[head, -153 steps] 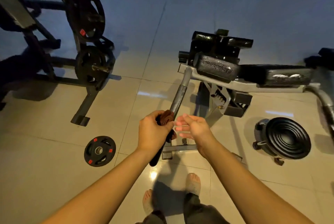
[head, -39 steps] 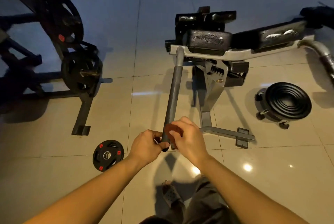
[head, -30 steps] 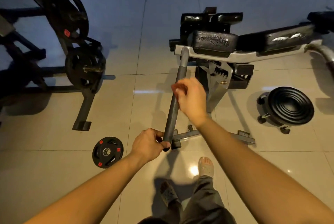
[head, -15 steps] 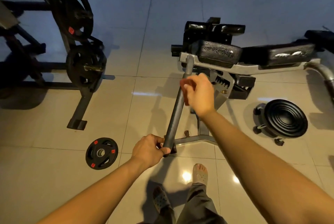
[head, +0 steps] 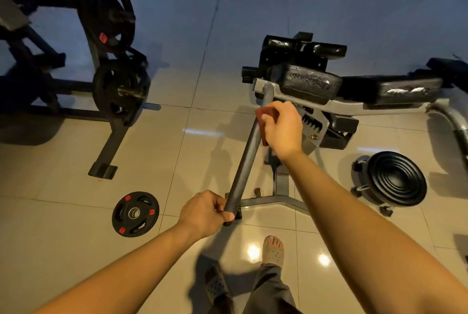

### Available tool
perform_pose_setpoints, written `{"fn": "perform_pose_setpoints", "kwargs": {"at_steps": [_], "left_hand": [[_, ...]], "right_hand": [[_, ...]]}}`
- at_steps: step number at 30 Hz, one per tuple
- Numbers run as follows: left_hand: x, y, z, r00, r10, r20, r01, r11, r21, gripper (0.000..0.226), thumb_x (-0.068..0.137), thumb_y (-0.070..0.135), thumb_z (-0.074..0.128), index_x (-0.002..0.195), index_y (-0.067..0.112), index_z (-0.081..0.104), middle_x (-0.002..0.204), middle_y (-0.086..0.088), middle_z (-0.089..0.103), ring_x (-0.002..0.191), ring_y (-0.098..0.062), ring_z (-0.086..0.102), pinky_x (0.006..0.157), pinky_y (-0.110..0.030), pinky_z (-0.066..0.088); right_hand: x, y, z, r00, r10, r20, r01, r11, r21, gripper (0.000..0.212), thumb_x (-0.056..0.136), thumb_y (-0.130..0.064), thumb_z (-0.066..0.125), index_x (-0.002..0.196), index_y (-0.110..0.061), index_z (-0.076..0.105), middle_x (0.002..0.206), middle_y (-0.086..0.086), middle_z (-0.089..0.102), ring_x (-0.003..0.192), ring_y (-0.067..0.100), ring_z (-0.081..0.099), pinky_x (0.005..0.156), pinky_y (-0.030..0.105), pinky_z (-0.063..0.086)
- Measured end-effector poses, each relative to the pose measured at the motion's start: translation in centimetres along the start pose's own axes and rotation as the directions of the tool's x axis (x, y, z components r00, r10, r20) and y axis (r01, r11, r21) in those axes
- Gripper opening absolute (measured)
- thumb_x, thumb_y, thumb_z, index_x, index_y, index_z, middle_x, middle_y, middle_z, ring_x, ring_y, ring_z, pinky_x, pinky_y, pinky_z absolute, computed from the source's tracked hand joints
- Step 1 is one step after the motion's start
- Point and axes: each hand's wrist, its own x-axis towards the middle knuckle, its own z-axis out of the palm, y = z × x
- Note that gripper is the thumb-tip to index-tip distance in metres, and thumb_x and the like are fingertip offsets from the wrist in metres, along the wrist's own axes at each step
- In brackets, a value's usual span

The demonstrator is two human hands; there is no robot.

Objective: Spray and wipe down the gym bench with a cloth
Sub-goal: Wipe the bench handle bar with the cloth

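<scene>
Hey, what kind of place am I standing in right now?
Most likely a gym or weight room. There is a padded bench on a steel frame, weight plates racked on a stand, and a loose plate lying on the tiled floor.

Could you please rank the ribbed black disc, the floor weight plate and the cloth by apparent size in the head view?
1. ribbed black disc
2. floor weight plate
3. cloth, partly hidden by the right hand
</scene>
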Motion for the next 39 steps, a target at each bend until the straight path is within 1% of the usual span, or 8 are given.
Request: {"fn": "perform_pose_setpoints", "kwargs": {"at_steps": [3,9,14,17,24,29,33,39], "left_hand": [[0.2,-0.2,0.1,1.000,-0.009,-0.015,0.009,1.000,-0.025,0.022,0.078,0.045,0.085,0.088,0.028,0.075,0.079,0.013,0.069,0.068,-0.004,0.062,0.060,-0.022,0.043],[0.3,-0.3,0.1,1.000,0.028,0.005,-0.028,0.997,-0.075,0.023,0.079,0.041,0.084,0.076,0.021,0.074,0.078,0.007,0.072,0.068,-0.011,0.064,0.066,-0.030,0.052],[-0.8,0.0,0.3,0.998,0.044,-0.037,-0.047,0.994,-0.104,0.018,0.086,0.041,0.080,0.102,0.032,0.078,0.092,0.010,0.072,0.076,-0.007,0.065,0.065,-0.025,0.053],[-1.3,-0.1,0.6,0.997,0.025,-0.071,-0.035,0.989,-0.143,0.022,0.088,0.042,0.078,0.109,0.036,0.077,0.091,0.013,0.069,0.076,-0.006,0.064,0.064,-0.025,0.052],[-1.9,0.2,2.2,0.987,-0.074,-0.146,0.041,0.976,-0.215,0.009,0.088,0.041,0.075,0.096,0.038,0.077,0.086,0.017,0.072,0.075,-0.009,0.068,0.075,-0.037,0.057],[-2.6,1.0,3.0,0.963,-0.155,-0.219,0.120,0.979,-0.165,0.022,0.091,0.044,0.073,0.113,0.039,0.074,0.092,0.017,0.071,0.080,-0.013,0.067,0.067,-0.028,0.051],[-3.2,1.9,3.8,0.946,-0.187,-0.266,0.155,0.978,-0.136,0.030,0.096,0.043,0.068,0.126,0.036,0.070,0.083,0.010,0.069,0.074,-0.013,0.067,0.065,-0.029,0.055],[-3.2,2.4,4.5,0.924,-0.225,-0.309,0.203,0.974,-0.102,0.033,0.096,0.044,0.068,0.128,0.037,0.068,0.086,0.006,0.073,0.078,-0.017,0.069,0.075,-0.038,0.061]], "right_hand": [[-4.7,0.2,1.0,0.987,-0.153,0.038,0.154,0.988,-0.008,0.014,0.095,-0.012,0.062,0.104,-0.021,0.067,0.103,-0.005,0.050,0.095,0.012,0.052,0.085,0.032,0.052],[-13.6,0.4,0.9,0.880,-0.302,0.366,0.314,0.949,0.026,0.019,0.094,-0.014,0.064,0.109,-0.022,0.071,0.102,-0.003,0.054,0.090,0.013,0.056,0.078,0.033,0.055],[-1.6,-0.3,-0.3,0.986,-0.099,0.134,0.110,0.991,-0.074,0.014,0.098,-0.017,0.061,0.110,-0.017,0.068,0.106,-0.003,0.050,0.099,0.017,0.054,0.089,0.030,0.047],[-2.4,0.3,0.2,0.986,-0.119,0.116,0.125,0.991,-0.045,0.015,0.098,-0.017,0.063,0.112,-0.020,0.067,0.106,-0.006,0.046,0.098,0.012,0.050,0.089,0.034,0.053],[-14.7,2.9,0.8,0.799,-0.411,0.440,0.364,0.912,0.190,0.021,0.096,-0.015,0.062,0.116,-0.020,0.065,0.106,-0.004,0.052,0.095,0.013,0.054,0.081,0.032,0.052],[-2.1,2.1,0.2,0.964,-0.198,0.177,0.178,0.977,0.121,0.017,0.097,-0.019,0.065,0.114,-0.016,0.064,0.112,-0.001,0.054,0.104,0.016,0.054,0.093,0.036,0.050],[-0.2,2.3,0.0,0.985,-0.147,0.086,0.136,0.983,0.123,0.015,0.098,-0.019,0.064,0.113,-0.020,0.062,0.117,-0.003,0.054,0.111,0.013,0.053,0.098,0.031,0.048],[-14.4,5.3,0.8,0.847,-0.343,0.406,0.223,0.922,0.315,0.017,0.099,-0.014,0.063,0.114,-0.022,0.066,0.108,-0.013,0.055,0.099,-0.002,0.055,0.089,0.016,0.049]]}}
